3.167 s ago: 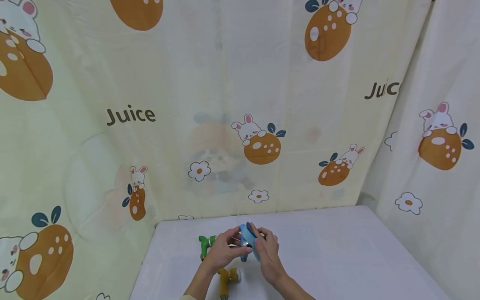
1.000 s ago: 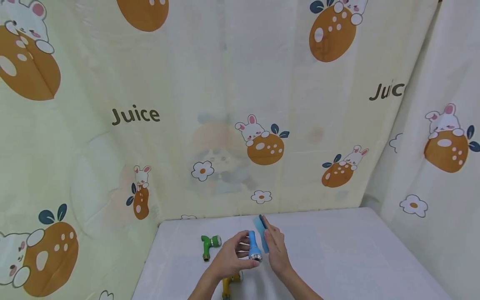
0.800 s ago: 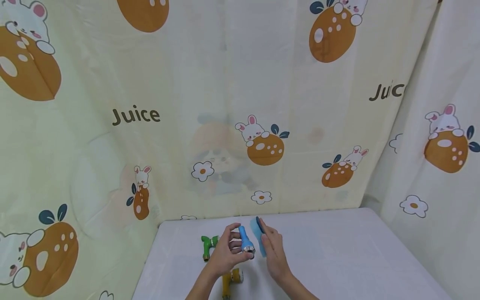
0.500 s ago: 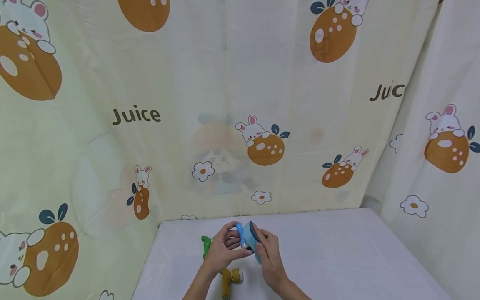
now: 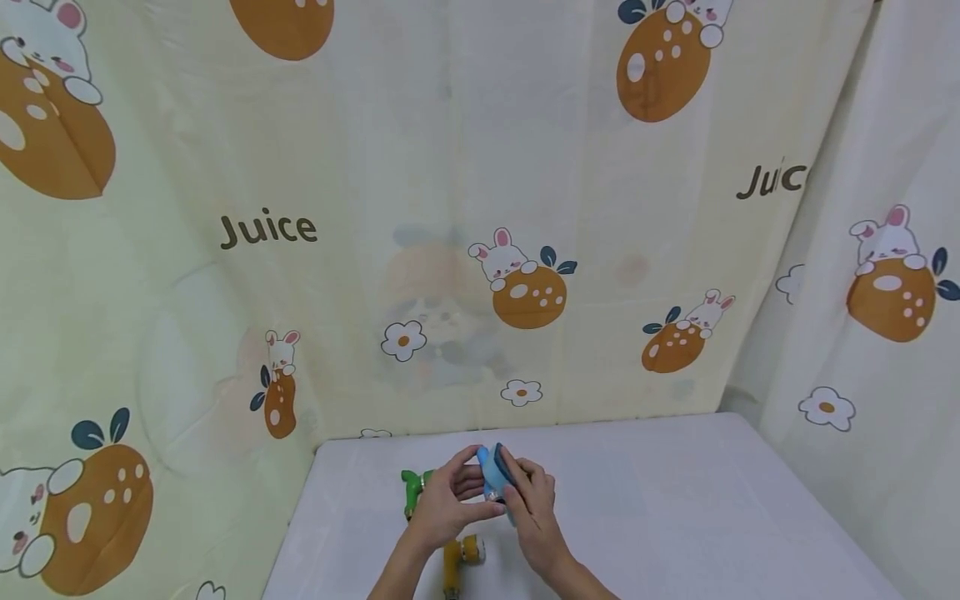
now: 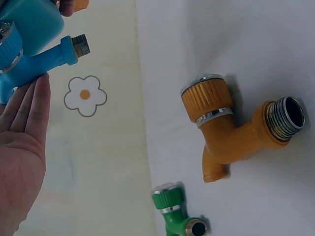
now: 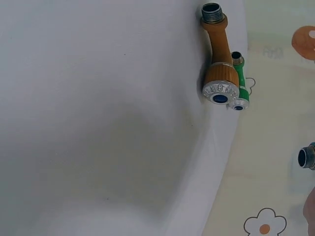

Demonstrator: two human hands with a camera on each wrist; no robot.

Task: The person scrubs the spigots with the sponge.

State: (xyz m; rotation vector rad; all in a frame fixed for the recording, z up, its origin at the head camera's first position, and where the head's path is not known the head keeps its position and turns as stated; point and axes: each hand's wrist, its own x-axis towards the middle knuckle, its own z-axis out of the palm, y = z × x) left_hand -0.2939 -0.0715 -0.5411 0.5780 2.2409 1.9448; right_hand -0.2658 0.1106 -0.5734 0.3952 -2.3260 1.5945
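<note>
Faucet [image 6: 44, 63] between wide-parted left fingers [image 6: 38, 103]

A second ago the sponge [image 6: 39, 24] stood off to the right of the blue tap [image 6: 47, 63]; now the right hand [image 5: 534, 512] has carried it leftward, low in the middle of the frame, and I see it hiding much of the tap's body. The left hand [image 5: 446, 500], tap in its grip, has drifted slightly up and left, covering part of the green tap [image 5: 410, 487] and baring more of the yellow tap [image 5: 452, 567] near the bottom edge.
</note>
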